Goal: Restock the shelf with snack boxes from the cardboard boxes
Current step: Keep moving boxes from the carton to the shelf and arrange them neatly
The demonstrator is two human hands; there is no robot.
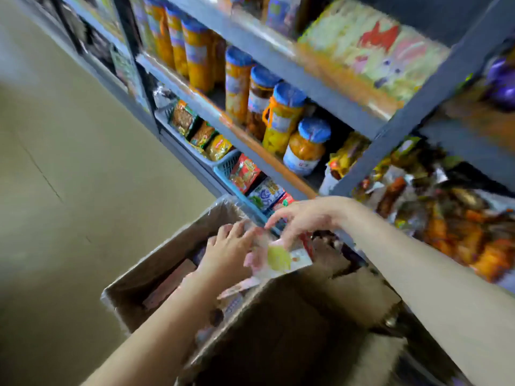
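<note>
An open brown cardboard box [156, 263] stands on the floor in front of the grey shelf [412, 107]. Both hands are over its opening. My left hand [225, 249] and my right hand [301, 218] grip a white snack box [281, 260] with a yellow-green round print, held tilted above the carton. More flat snack boxes [170, 282] lie inside the carton, partly hidden by my left forearm. The picture is blurred by motion.
Jars with blue lids [289, 112] fill the middle shelf. Blue baskets [225, 168] of snack packets sit on the low shelf just behind the carton. Wrapped orange snacks [459, 232] pile at the right. Beige floor [69, 176] lies to the left.
</note>
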